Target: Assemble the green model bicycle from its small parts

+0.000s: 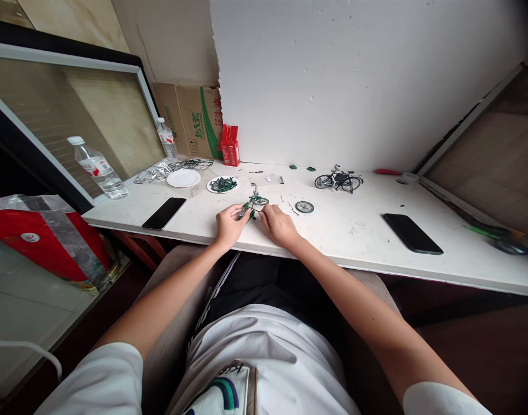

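Observation:
A partly built green model bicycle (pixel 259 200) stands near the table's front edge, with its front wheel and handlebars pointing away from me. My left hand (pixel 229 226) is closed around the rear part of its frame. From the right, my right hand (pixel 282 225) pinches at the same end; a thin dark line runs between its fingertips and the frame, too small to make out. Just beyond my right hand lies a loose green-rimmed wheel (pixel 304 207), with a few thin rods (pixel 293 208) beside it.
A finished black model bicycle (pixel 339 180) stands at the back right. Green parts fill a white plate (pixel 210 188); another plate (pixel 183 178) is farther left. Phones lie left (pixel 164 213) and right (pixel 413 233). A water bottle (pixel 98 168) and red box (pixel 230 146) stand behind.

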`<action>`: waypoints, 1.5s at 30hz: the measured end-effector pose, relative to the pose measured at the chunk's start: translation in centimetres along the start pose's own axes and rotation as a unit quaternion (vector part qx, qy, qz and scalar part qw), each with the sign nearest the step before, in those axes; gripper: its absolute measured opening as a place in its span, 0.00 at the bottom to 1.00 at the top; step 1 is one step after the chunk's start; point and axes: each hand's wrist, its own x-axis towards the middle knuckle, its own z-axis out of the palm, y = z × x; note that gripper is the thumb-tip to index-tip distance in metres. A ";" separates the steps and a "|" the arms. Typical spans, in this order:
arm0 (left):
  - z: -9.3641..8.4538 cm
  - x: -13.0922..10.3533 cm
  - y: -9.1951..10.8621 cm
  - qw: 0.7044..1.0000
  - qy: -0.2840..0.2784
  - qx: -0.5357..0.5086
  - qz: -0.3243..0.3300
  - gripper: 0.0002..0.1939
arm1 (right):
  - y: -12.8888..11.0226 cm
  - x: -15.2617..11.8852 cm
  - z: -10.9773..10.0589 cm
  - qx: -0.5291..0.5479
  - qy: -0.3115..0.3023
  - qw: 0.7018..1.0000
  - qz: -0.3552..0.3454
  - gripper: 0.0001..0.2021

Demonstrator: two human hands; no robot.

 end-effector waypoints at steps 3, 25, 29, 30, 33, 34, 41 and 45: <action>0.0 -0.1 0.0 1.000 -0.007 0.007 0.009 0.16 | -0.1 0.1 -0.3 -0.003 -0.020 0.999 0.026 0.19; 0.0 -0.2 -0.1 1.000 -0.018 0.000 0.010 0.19 | 0.5 0.1 0.2 0.066 -0.007 0.997 0.026 0.15; 0.0 -0.3 -0.2 1.000 -0.023 0.012 0.014 0.18 | 0.4 0.1 -0.2 0.068 -0.018 0.997 0.034 0.19; 0.0 -0.3 -0.2 1.000 -0.023 0.013 0.015 0.18 | 0.3 0.0 -0.3 0.076 -0.017 0.996 0.034 0.19; 0.0 -0.3 -0.2 1.000 -0.018 0.014 0.014 0.18 | 0.3 -0.1 -0.4 0.108 -0.005 0.994 0.029 0.15; 0.0 -0.2 -0.3 1.000 -0.016 0.014 0.012 0.18 | 0.3 -0.2 -0.4 0.118 -0.001 0.993 0.024 0.13; 0.0 -0.1 -0.2 1.000 -0.013 0.006 0.010 0.18 | 0.4 -0.2 -0.1 0.142 0.014 0.990 -0.012 0.09; 0.0 -0.2 -0.3 1.000 -0.015 0.010 0.012 0.18 | 0.6 -0.1 0.1 0.122 0.013 0.992 -0.004 0.12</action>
